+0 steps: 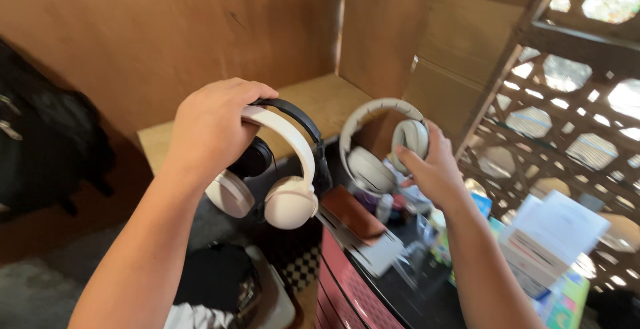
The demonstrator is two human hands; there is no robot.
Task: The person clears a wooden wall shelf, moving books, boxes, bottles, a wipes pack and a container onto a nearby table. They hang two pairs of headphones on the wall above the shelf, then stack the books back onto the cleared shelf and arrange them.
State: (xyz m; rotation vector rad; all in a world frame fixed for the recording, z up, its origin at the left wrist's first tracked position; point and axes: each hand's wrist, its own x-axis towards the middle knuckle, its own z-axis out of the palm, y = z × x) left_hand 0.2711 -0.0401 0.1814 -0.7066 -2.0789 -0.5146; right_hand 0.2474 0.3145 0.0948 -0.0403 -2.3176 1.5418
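My left hand (212,124) grips two headbands together from above: a cream-white pair of headphones (287,189) and a black pair (293,112) behind it, both hanging in the air. To the right, my right hand (433,166) holds another cream-white pair of headphones (373,146) by one ear cup, with the band arching up. Both hands hover over a dark counter (400,296) crowded with small goods.
A brown wallet-like case (351,212) and small packets lie under the headphones. White and coloured boxes (547,242) stand at the right by a wooden lattice (567,102). A wooden shelf (320,99) and plywood wall are behind; a black bag (47,142) hangs left.
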